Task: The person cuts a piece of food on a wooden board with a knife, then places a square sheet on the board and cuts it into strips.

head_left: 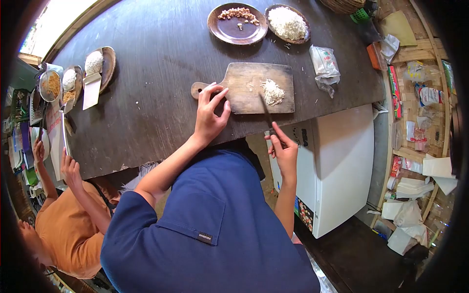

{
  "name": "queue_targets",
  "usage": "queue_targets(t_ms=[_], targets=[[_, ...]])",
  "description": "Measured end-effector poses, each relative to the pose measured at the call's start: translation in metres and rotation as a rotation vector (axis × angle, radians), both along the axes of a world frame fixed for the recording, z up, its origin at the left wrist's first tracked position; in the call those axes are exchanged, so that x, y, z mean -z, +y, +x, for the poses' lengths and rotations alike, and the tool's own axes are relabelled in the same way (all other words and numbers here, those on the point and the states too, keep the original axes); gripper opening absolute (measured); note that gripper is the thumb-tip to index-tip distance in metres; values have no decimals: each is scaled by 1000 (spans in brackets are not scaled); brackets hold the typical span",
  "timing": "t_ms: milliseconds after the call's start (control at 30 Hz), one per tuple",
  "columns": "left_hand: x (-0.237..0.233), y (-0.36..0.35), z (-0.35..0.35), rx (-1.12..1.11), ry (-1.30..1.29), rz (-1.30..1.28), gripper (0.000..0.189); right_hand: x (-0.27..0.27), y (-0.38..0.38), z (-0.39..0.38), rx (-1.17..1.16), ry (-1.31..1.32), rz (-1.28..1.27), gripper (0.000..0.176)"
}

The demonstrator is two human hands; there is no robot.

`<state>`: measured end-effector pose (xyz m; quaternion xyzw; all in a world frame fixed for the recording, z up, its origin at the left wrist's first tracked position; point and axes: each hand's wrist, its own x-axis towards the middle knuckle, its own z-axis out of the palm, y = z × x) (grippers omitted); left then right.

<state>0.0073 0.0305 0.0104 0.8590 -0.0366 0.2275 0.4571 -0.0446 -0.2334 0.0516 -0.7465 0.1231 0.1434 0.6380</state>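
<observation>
A wooden cutting board (pixel 244 90) lies at the table's front edge, its handle pointing left. On its right part sits a small pile of white shreds (pixel 272 92). My right hand (pixel 284 149) is closed around the handle of a knife (pixel 266 111); the blade points away from me, its tip at the pile's left side. My left hand (pixel 211 115) rests by the board's handle and left edge, fingers bent and apart, thumb toward the board. Nothing shows between its fingers.
Beyond the board stand a brown plate of chopped reddish-brown pieces (pixel 229 35) and a plate of white shreds (pixel 287 23). A plastic packet (pixel 325 66) lies right. A co-worker in orange (pixel 73 224) handles utensils at left. A white appliance (pixel 342 166) stands below the table.
</observation>
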Motion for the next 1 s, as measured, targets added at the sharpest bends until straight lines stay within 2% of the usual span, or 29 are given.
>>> queue_targets(t_ms=[167, 233, 300, 400, 467, 567, 633, 700, 733, 767, 833, 867, 900, 967, 1000], targets=[[-1, 0, 1, 14, 7, 45, 38, -17, 19, 13, 46, -97, -45, 45], [0, -1, -1, 12, 13, 42, 38, -19, 41, 12, 15, -58, 49, 44], [0, -1, 0, -2, 10, 42, 38, -7, 47, 10, -76, -54, -13, 43], [-1, 0, -1, -13, 13, 35, 37, 1, 43, 11, -28, -37, 12, 43], [-3, -1, -1, 1, 10, 46, 37, 0, 30, 15, 123, -59, 34, 43], [-5, -3, -3, 41, -4, 84, 39, -16, 13, 20, 101, -93, 25, 44], [-2, -5, -3, 93, -29, 121, 41, -23, 7, 25, 118, -109, -13, 46], [-1, -12, 0, 154, -40, 207, 46, -29, 2, 38, 150, -195, -305, 50], [3, -16, 4, 188, -41, 268, 61, -36, 1, 45, 140, -140, -419, 50], [-1, -21, 11, 195, -46, 269, 61, -28, -4, 53, 148, -141, -418, 50], [-9, -35, 28, 234, 41, 253, 83, -6, -15, 65, 67, -551, -781, 46], [-6, -39, 40, 266, 53, 306, 103, -21, -7, 68, 90, -427, -755, 44], [-3, -45, 50, 270, 46, 307, 103, -22, -8, 68, 96, -432, -756, 44], [-4, -58, 66, 269, 26, 353, 108, -27, -11, 70, -34, -426, -857, 43], [-3, -64, 72, 277, 16, 379, 113, -31, -11, 67, -39, -409, -821, 42]])
